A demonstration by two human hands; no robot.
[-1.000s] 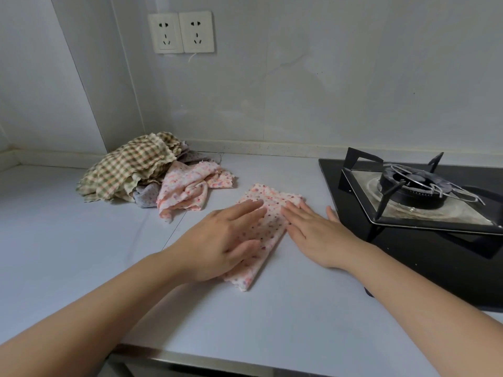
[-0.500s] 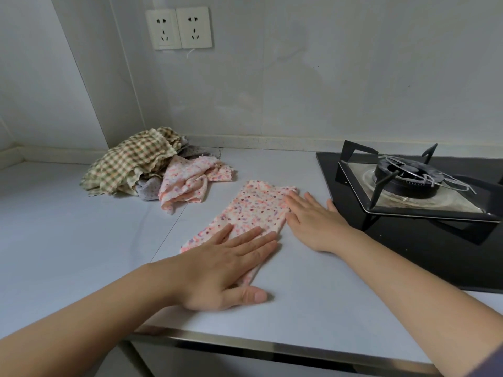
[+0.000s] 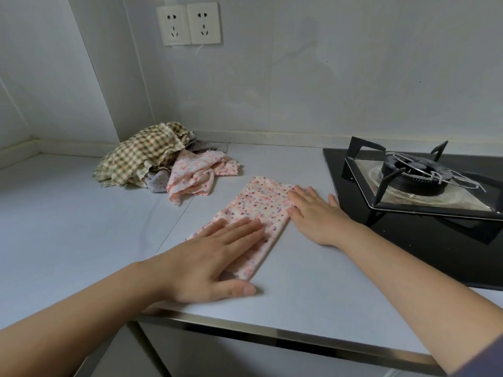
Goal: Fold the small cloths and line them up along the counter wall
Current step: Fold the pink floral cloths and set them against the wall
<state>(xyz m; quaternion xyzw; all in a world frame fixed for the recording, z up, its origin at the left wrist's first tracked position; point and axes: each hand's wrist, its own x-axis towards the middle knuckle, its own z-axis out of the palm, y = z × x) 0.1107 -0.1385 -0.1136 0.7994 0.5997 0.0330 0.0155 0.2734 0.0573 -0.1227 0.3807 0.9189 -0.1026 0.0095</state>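
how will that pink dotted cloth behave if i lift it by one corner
Probably floppy: the pink dotted cloth is thin fabric pressed flat by the left hand, the right hand at its edge, so it likely droops and unfolds. It looks light and may slide on the smooth counter.

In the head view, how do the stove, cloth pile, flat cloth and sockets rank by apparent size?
1. Stove, cut by the frame.
2. Cloth pile.
3. Flat cloth, partly covered, so close to the pile.
4. Sockets.
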